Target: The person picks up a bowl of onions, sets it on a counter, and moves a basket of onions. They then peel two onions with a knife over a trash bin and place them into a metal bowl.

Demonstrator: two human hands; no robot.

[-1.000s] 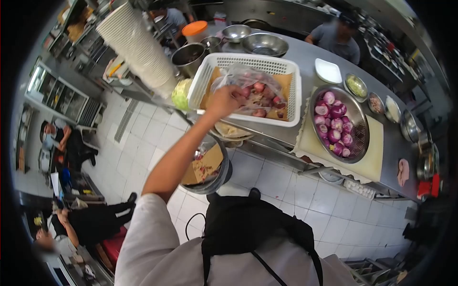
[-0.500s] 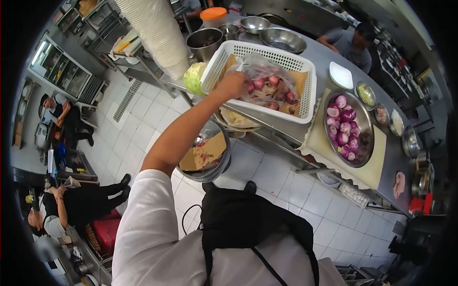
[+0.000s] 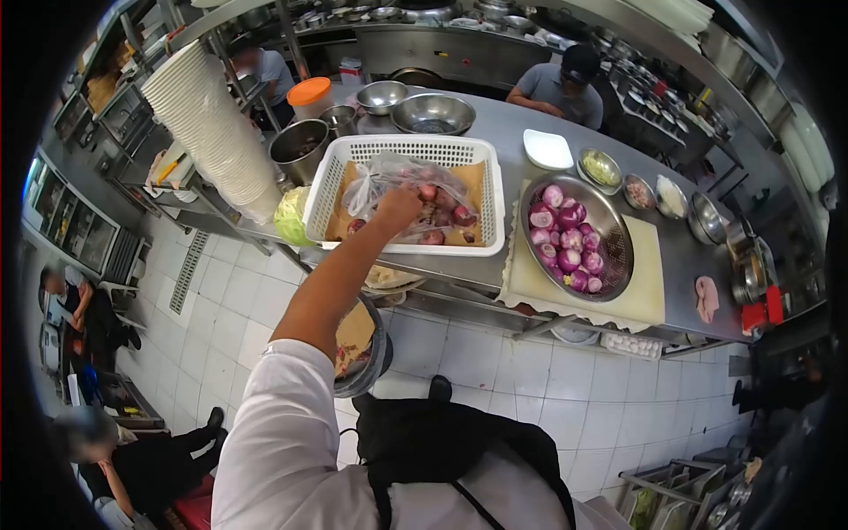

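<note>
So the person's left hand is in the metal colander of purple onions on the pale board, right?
Not quite: the left hand is in the white plastic basket, as the head view shows. The metal colander of purple onions is indeed on the pale board.

Above the white basket (image 3: pixel 493 199) the way in is open, and the left hand (image 3: pixel 400 208) reaches over its near side; the raised walls block a low path from any side. Inside, loose folds of a plastic bag (image 3: pixel 399 166) lie around the fingers. To the left, a cabbage (image 3: pixel 291 216) sits just beside the basket, with a tall stack of white containers (image 3: pixel 208 132) rising behind it. A steel pot (image 3: pixel 291 157) and wide bowl (image 3: pixel 433 115) crowd the far side. Between basket and colander (image 3: pixel 623 230) only a narrow gap runs, widening to bare desk (image 3: pixel 499 128) before the white dish (image 3: pixel 548 148).
</note>
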